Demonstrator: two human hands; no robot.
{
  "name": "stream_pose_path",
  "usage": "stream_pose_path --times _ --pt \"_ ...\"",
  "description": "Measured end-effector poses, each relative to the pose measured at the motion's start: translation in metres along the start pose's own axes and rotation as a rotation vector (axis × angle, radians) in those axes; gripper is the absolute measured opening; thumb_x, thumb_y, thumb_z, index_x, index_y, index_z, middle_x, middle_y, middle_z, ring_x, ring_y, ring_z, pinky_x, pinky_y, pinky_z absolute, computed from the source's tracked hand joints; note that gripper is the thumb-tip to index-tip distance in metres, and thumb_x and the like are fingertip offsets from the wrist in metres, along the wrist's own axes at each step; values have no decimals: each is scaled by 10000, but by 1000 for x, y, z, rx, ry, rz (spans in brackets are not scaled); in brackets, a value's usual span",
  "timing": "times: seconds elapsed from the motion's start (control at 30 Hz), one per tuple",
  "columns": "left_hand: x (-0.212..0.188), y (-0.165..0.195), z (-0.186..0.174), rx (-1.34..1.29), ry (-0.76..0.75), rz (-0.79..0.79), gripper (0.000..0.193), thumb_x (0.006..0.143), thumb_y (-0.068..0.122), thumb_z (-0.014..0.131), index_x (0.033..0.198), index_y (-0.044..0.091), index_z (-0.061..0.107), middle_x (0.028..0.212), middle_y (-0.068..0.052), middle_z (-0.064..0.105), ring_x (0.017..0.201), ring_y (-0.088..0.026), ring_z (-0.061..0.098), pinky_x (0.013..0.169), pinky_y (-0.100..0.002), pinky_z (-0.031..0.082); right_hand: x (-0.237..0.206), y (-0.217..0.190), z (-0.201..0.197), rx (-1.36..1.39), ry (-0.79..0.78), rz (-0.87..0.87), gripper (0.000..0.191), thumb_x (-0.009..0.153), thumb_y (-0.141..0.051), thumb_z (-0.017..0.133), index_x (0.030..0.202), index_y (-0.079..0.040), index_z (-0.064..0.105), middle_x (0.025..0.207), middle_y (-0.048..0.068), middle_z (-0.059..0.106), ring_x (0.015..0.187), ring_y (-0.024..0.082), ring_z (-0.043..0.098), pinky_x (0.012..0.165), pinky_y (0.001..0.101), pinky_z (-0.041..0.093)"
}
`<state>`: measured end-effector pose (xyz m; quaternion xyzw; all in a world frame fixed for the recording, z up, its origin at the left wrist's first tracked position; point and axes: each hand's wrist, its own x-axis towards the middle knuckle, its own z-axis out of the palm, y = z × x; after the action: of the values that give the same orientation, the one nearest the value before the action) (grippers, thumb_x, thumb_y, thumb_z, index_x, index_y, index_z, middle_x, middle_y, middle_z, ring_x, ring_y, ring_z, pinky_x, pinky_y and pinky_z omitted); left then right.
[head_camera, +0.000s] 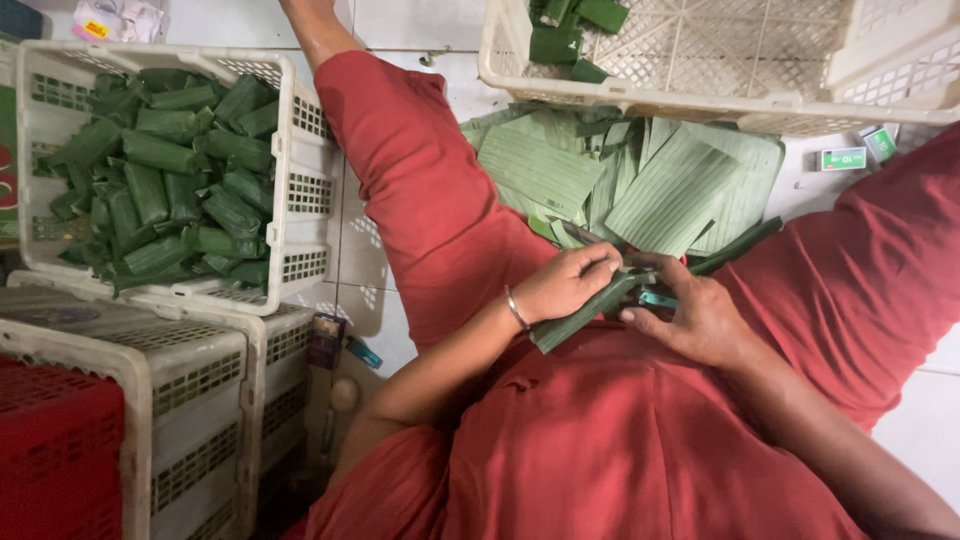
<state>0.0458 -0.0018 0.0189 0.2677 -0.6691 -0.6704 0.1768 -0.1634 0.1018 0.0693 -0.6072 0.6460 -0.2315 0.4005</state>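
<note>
Both my hands pinch one leaf roll: left hand fingers curled over it, right hand under; light, soft, grip mid-length.

Ahead of the hands, the stack of cut leaves covers the floor between the red-clad legs. A white crate blocks the upper right, a full crate the upper left. A strip of bare tile stays open between.

Single head-worn view, steeply downward, close over lap and tiled floor.
</note>
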Motion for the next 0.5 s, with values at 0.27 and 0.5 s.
stream_pose_path --times 0.27,0.5 --pt "-5 26 1 211 -33 3 192 1040 242 570 1095 80 658 799 -96 699 701 -183 701 653 -332 540 -1 -20 -4 -220 -14 -153 606 742 -366 834 1222 -62 625 942 173 738 843 348 733 731 448 583" --pt "-5 10 4 206 -84 37 180 1018 217 575 1077 56 630 824 -118 675 698 -190 666 677 -332 539 -6 11 18 -352 38 -240 452 826 -353 815 1113 -66 617 867 134 713 781 349 721 678 471 573"
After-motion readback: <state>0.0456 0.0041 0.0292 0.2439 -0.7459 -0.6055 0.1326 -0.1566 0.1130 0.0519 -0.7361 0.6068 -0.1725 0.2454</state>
